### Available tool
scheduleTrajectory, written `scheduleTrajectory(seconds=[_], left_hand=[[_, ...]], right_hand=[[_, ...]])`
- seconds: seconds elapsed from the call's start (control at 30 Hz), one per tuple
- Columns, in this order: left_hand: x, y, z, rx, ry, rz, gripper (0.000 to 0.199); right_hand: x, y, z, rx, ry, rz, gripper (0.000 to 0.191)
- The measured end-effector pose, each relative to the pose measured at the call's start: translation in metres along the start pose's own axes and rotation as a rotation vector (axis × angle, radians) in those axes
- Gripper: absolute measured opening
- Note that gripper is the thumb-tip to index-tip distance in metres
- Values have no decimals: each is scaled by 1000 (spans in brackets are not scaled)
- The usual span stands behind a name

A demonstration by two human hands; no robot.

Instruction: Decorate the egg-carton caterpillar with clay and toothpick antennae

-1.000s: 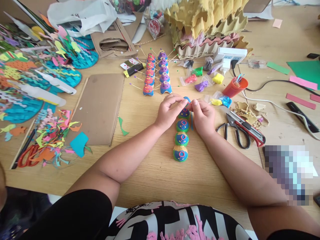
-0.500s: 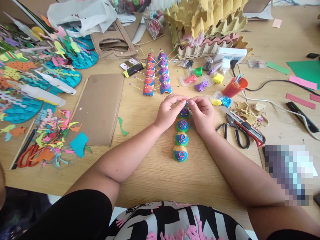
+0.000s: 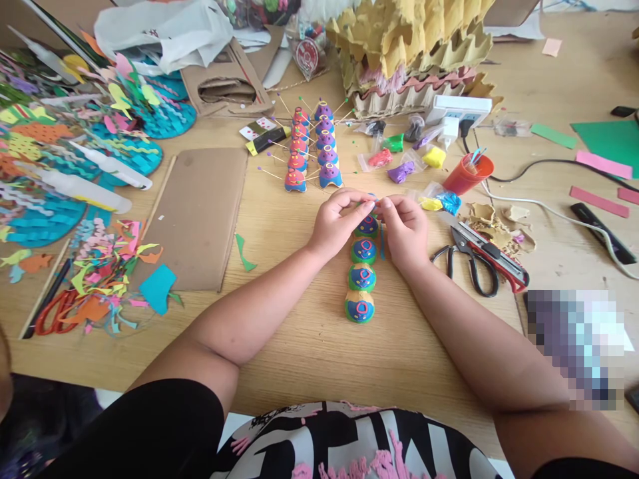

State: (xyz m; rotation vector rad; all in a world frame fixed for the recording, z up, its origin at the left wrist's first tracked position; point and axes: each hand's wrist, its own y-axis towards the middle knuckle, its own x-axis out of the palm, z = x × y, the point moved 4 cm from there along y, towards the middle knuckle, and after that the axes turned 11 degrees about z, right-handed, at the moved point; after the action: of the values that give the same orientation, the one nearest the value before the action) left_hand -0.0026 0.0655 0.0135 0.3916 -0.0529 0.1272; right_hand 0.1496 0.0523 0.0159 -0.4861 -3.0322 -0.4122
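Observation:
A row of blue and green egg-carton cups (image 3: 361, 277), decorated with pink rings and yellow dots, runs toward me down the middle of the table. Over its far end my left hand (image 3: 342, 216) and my right hand (image 3: 405, 226) meet, thumbs and forefingers pinched together. Whatever sits between the fingertips is too small to make out. Part of the farthest cup is hidden by the fingers. A thin blue stick (image 3: 382, 241) lies beside the row, near my right hand. Beyond my hands stand a red egg-carton caterpillar (image 3: 297, 159) and a purple one (image 3: 328, 154), with pin-like sticks poking out.
Stacked egg cartons (image 3: 409, 53) stand at the back. To the right are bagged clay (image 3: 402, 171), an orange cup (image 3: 468, 174), black-handled pliers (image 3: 474, 259) and a box cutter (image 3: 494, 253). On the left lie cardboard (image 3: 192, 219), paper scraps (image 3: 107, 273) and glue bottles (image 3: 74, 186).
My fingertips have shifted slightly over the far end of the row, still pinched close together. Everything else stays in place.

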Motion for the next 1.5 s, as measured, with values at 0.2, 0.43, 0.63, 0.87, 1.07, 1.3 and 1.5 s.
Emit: scheduleTrajectory(seconds=[0.2, 0.43, 0.63, 0.87, 1.07, 1.3, 1.5], left_hand=[[0, 0, -3, -9, -12, 14, 32], [0, 1, 1, -24, -9, 35, 43], [0, 1, 5, -45, 5, 30, 56], [0, 1, 5, -18, -5, 46, 42], [-1, 2, -2, -52, -16, 78, 42], [-1, 2, -7, -93, -56, 85, 37], [-1, 3, -6, -91, -48, 93, 42]], right_hand=[[0, -1, -3, -5, -86, -11, 62], [-1, -1, -2, -25, -102, -11, 62], [-2, -1, -3, -10, -112, 8, 63], [-1, -1, -6, -1, -81, 19, 59], [0, -1, -3, 7, -72, -19, 54], [2, 1, 6, 18, 45, 0, 49], [2, 2, 4, 6, 24, 2, 49]])
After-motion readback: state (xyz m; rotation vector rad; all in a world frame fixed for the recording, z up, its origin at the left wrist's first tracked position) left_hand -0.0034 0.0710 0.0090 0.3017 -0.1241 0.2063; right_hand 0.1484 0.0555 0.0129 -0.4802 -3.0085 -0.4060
